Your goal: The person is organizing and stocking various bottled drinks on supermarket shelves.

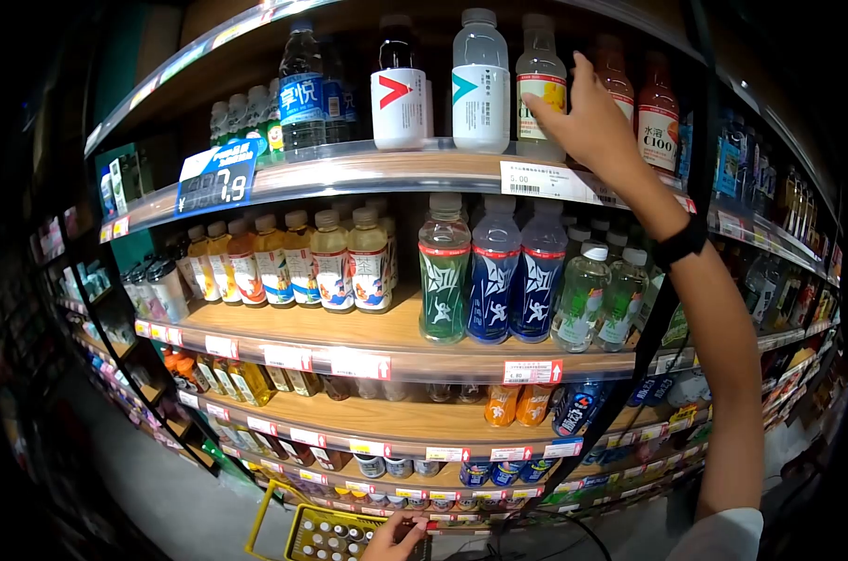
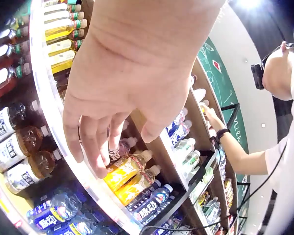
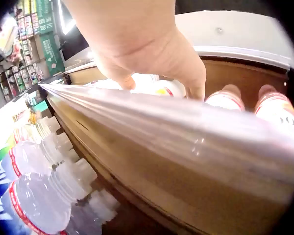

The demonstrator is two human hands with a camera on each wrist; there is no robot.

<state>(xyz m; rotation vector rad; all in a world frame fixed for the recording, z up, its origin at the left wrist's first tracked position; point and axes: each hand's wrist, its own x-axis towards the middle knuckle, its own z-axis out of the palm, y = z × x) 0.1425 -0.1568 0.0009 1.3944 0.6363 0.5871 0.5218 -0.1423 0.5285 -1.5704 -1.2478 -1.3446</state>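
Note:
On the top shelf, my right hand [image 1: 597, 117] spans a clear bottle with a yellow fruit label [image 1: 540, 79]. Its thumb crosses the label and its fingers extend along the bottle's right side. From the right wrist, that bottle [image 3: 172, 89] shows between thumb and fingers. To its right stand pinkish bottles [image 1: 657, 117]; to its left is a clear bottle with a teal V [image 1: 481, 84]. Low down, my left hand [image 1: 394, 539] hangs with loosely bent fingers near a yellow basket [image 1: 298, 524] of bottles. In the left wrist view, orange bottles [image 2: 122, 171] lie beyond its fingertips.
The top shelf's clear front lip [image 1: 349, 173] runs below the right hand, with a price tag [image 1: 533, 178] on it. Bottles in green and blue wraps [image 1: 491, 271] stand one shelf down. A dark upright post [image 1: 658, 327] divides the shelving, and a thin cable [image 1: 583, 525] hangs low.

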